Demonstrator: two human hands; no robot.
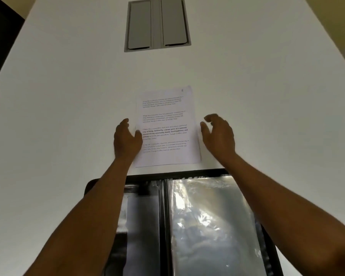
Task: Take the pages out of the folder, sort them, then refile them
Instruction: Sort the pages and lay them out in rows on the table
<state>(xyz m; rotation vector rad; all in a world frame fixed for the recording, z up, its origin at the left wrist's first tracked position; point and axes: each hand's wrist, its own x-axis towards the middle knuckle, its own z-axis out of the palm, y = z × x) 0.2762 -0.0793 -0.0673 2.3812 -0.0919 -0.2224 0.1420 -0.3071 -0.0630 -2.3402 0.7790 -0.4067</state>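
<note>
A printed page [165, 124] lies flat on the white table [68, 96], with a handwritten number in its top right corner. My left hand [126, 138] rests at the page's left edge, its thumb lying on the paper. My right hand [217, 134] hovers just off the page's right edge with fingers loosely curved, holding nothing. Below the page, nearest me, an open black folder [163, 216] lies with shiny clear plastic sleeves [211, 226]. My forearms cross over the folder's left and right sides.
A grey recessed cable hatch [157, 24] with two flaps sits in the table's far middle. The table's edges run along the far left and far right, with dark floor beyond on the left.
</note>
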